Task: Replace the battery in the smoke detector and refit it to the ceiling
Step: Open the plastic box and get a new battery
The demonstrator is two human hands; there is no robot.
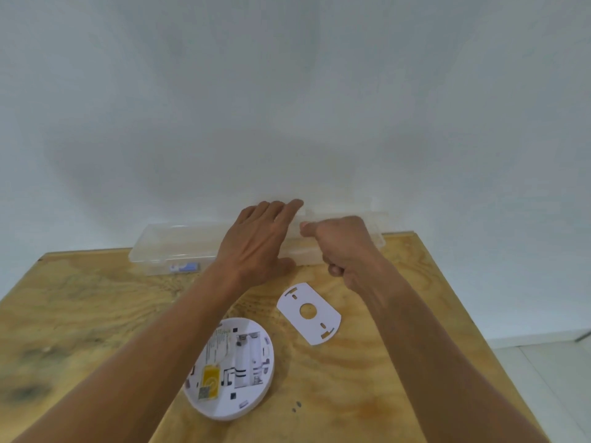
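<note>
The round white smoke detector (235,369) lies face down on the wooden table (367,378), its battery bay open and empty, a yellow label beside it. The white mounting plate (308,313) lies flat to its right. A long clear plastic box (172,244) stands along the wall at the table's far edge, with a blue item (185,266) inside at its left. My left hand (259,241) rests flat on the box's middle, fingers spread. My right hand (342,247) is curled at the box just to the right, fingertips pinched at its lid edge; what it grips is hidden.
A plain white wall (287,107) rises directly behind the table. The table's right edge runs diagonally, with pale floor tiles (543,378) beyond it. Bare wood lies to the left of the detector.
</note>
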